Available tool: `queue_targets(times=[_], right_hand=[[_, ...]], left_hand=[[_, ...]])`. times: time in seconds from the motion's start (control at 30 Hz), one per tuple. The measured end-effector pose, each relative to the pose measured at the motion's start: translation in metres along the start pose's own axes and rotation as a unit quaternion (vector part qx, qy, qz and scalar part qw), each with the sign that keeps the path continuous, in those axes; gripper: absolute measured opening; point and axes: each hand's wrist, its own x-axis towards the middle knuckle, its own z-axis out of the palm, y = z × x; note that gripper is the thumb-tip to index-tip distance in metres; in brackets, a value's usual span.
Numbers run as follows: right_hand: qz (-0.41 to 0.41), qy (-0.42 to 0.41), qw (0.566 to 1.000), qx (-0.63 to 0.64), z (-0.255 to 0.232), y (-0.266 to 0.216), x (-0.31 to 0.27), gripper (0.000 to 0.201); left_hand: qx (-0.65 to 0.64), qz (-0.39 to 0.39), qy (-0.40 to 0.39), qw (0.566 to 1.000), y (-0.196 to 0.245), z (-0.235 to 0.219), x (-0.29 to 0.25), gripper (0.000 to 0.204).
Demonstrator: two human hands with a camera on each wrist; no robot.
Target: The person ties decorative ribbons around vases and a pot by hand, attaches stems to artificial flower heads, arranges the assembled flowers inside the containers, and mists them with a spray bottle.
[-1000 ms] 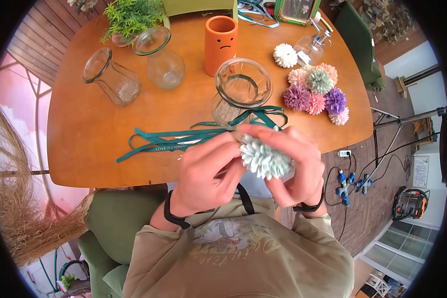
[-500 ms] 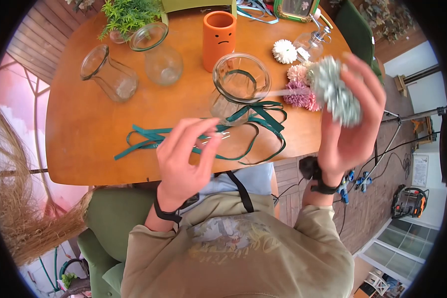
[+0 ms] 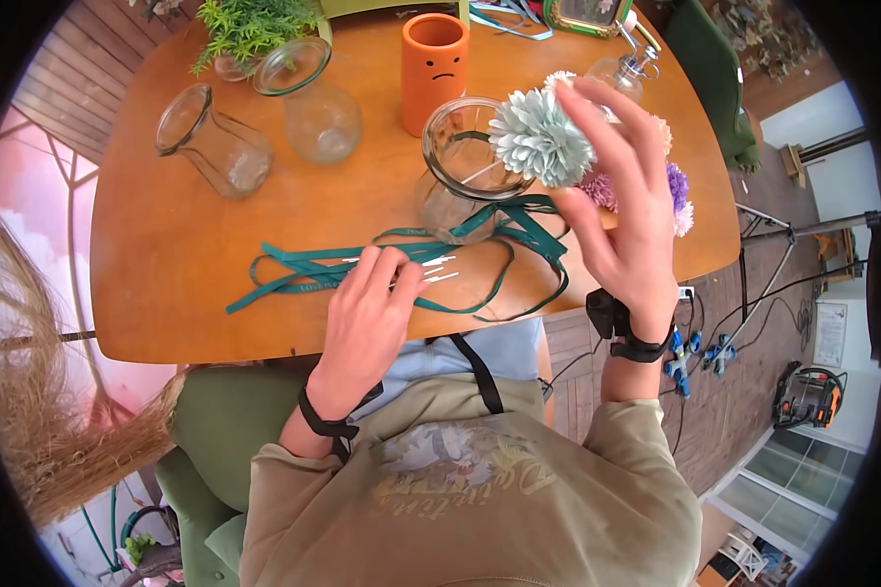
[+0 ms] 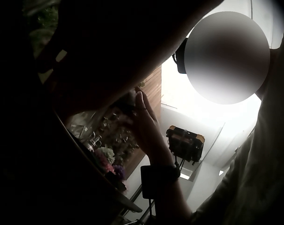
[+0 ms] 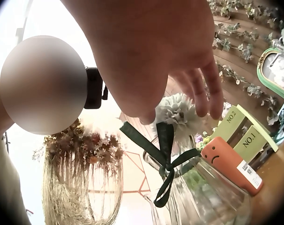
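Observation:
A pale green artificial flower (image 3: 540,137) is held between the thumb and fingers of my right hand (image 3: 628,186) at the mouth of the glass vase (image 3: 460,201). Its thin white stem (image 3: 482,174) slants down inside the vase. In the right wrist view the bloom (image 5: 177,112) is just over the rim, and a dark green ribbon bow (image 5: 168,166) is tied round the neck. My left hand (image 3: 367,318) is lowered to the table with bent fingers at short white sticks (image 3: 442,266) on loose green ribbon (image 3: 289,269). Whether those fingers grip anything, I cannot tell.
An orange vase with a frowning face (image 3: 435,78) stands behind the glass vase. Two more glass vases (image 3: 323,122) (image 3: 227,157) stand to the left, near a green plant (image 3: 255,34). Several colourful flowers (image 3: 677,186) and a glass spray bottle (image 3: 625,73) are on the right.
The hands were together round the flower, then parted. My right hand swung right with it, then back left to the vase mouth. My left hand has gone down to the table.

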Motion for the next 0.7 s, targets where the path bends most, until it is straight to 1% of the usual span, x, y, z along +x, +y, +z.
queue_targets(times=[0.07,0.1,0.17,0.2,0.23,0.3,0.33,0.37,0.4,0.43,0.47,0.5,0.57,0.6,0.63,0.67,0.7], right_hand=[[0.018,0.076,0.996,0.051,-0.002,0.003,-0.008,0.053],[0.018,0.077,0.996,0.050,-0.001,0.007,-0.014,0.053],[0.071,0.147,0.986,0.031,-0.003,0.018,-0.029,0.047],[0.105,0.157,0.982,-0.018,-0.007,0.021,-0.036,0.041],[0.105,0.157,0.982,-0.022,-0.011,0.026,-0.043,0.041],[0.203,0.103,0.963,-0.141,-0.018,0.037,-0.058,0.039],[0.218,0.083,0.956,-0.177,-0.017,0.043,-0.067,0.041],[0.217,0.083,0.956,-0.177,-0.016,0.045,-0.071,0.041],[0.195,0.041,0.961,-0.192,-0.015,0.047,-0.074,0.043],[0.174,-0.001,0.963,-0.207,-0.015,0.046,-0.075,0.045],[0.183,-0.025,0.961,-0.207,-0.014,0.042,-0.074,0.053],[0.185,-0.024,0.960,-0.208,-0.011,0.041,-0.075,0.053],[0.194,-0.054,0.962,-0.185,-0.005,0.044,-0.076,0.058],[0.197,-0.070,0.961,-0.182,-0.001,0.049,-0.078,0.056],[0.198,-0.070,0.961,-0.181,0.001,0.052,-0.079,0.056],[0.198,-0.068,0.961,-0.183,0.001,0.054,-0.079,0.050],[0.198,-0.066,0.960,-0.185,0.001,0.055,-0.078,0.045]], left_hand=[[0.038,0.041,-0.015,0.998,-0.004,0.001,0.001,0.014],[0.038,0.043,-0.015,0.998,-0.004,0.000,0.001,0.014],[0.036,0.023,-0.041,0.998,-0.001,-0.001,0.002,0.014],[0.033,0.026,-0.041,0.998,-0.001,0.000,0.002,0.014],[0.036,0.031,-0.034,0.998,-0.001,0.001,0.002,0.014],[0.037,0.036,-0.024,0.998,-0.001,0.001,0.003,0.013],[0.032,0.038,-0.013,0.999,-0.001,0.000,0.003,0.013],[0.027,0.040,-0.003,0.999,-0.001,-0.001,0.004,0.012],[0.027,0.040,-0.002,0.999,-0.001,-0.002,0.005,0.012],[0.022,0.054,0.016,0.998,-0.002,-0.004,0.006,0.013],[0.018,0.070,0.032,0.997,-0.002,-0.005,0.007,0.014],[0.018,0.071,0.031,0.997,-0.002,-0.006,0.008,0.014],[-0.010,0.087,0.074,0.993,-0.003,-0.008,0.009,0.019],[-0.008,0.087,0.074,0.993,-0.004,-0.008,0.009,0.019],[-0.017,0.101,0.099,0.990,-0.006,-0.007,0.009,0.021],[-0.025,0.116,0.124,0.985,-0.007,-0.007,0.010,0.024],[-0.025,0.116,0.124,0.985,-0.007,-0.008,0.011,0.024]])
